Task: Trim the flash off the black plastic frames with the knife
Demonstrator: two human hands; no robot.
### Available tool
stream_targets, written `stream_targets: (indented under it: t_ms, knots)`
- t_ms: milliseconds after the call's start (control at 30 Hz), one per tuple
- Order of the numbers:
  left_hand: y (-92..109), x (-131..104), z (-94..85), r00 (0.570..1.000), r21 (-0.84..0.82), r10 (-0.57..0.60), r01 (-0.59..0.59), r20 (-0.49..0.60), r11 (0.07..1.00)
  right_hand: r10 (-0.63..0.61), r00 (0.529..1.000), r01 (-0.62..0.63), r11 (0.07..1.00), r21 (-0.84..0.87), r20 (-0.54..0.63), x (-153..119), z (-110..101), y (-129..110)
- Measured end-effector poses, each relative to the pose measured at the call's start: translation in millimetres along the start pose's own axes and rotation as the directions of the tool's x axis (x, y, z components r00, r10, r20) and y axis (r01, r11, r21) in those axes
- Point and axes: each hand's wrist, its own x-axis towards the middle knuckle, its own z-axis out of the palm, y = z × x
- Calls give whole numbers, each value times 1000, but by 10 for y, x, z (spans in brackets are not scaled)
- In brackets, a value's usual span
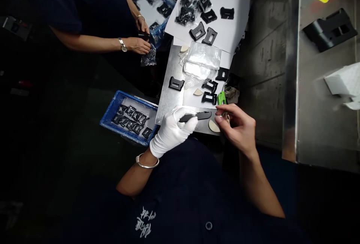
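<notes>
My left hand (176, 126), in a white glove, is closed around a black plastic part (201, 116), seen edge-on above the near end of the metal table. To its right, my bare right hand (239, 126) has its thumb and fingers brought together in a pinch. Something small shows by its fingertips, too unclear to name. Just beyond those fingertips is a green-handled tool (221, 98). A pale, rounded pad (213, 126) lies on the table between my hands. Farther up sit more black plastic frames (209, 98) and another pale pad (198, 92).
Clear plastic bags (201, 62) are stacked mid-table. Bagged black parts (187, 11) rest on white paper (239, 2) behind. A blue bin (104, 118) of bagged parts stands left. Opposite, a co-worker's hands (137, 45) hold a bagged part. A metal counter (312, 124) is at right.
</notes>
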Motion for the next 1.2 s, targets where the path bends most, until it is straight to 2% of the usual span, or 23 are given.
stream_targets:
  t_ms: [67,100,133,200,267,333,400,467,567,633,700,833,1000,1200]
  knots:
    - [-69,-60,-14,995,3,-95,95,5,995,195,979,-196,980,-18,-61,-17,218,514]
    - [-102,-92,-22,991,5,-135,135,0,991,325,945,-328,940,-94,-40,-35,348,776]
    - [-132,-126,-27,985,6,-171,171,-17,985,455,890,-439,871,-219,27,-61,486,1019]
    - [-184,-192,-28,969,12,-233,235,-82,972,524,847,-478,826,-300,94,-128,760,1401]
    - [-226,-256,-18,952,26,-270,277,-145,961,527,839,-462,821,-334,135,-190,996,1619]
    - [-257,-313,-9,935,51,-297,312,-191,949,506,850,-434,830,-352,146,-213,1157,1708]
    - [-278,-360,-9,927,82,-297,323,-230,943,469,873,-398,843,-360,132,-176,1218,1731]
    - [-288,-393,-18,927,113,-269,306,-262,945,418,904,-359,859,-364,93,-75,1169,1735]
    - [-285,-425,-38,926,152,-213,270,-312,951,340,940,-326,870,-369,-28,177,927,1745]
    - [-278,-442,-48,917,139,-195,256,-347,957,303,946,-323,873,-365,-112,382,730,1758]
    - [-269,-460,-56,906,106,-186,243,-379,964,278,949,-313,884,-347,-148,570,570,1771]
    - [-238,-488,-79,897,78,-176,225,-406,971,271,946,-316,888,-334,-176,777,413,1779]
    - [-210,-492,-132,913,97,-100,149,-396,984,331,927,-375,841,-389,-178,745,371,1846]
    - [-306,-483,-145,901,109,-6,59,-435,992,412,885,-465,736,-492,-219,417,259,2074]
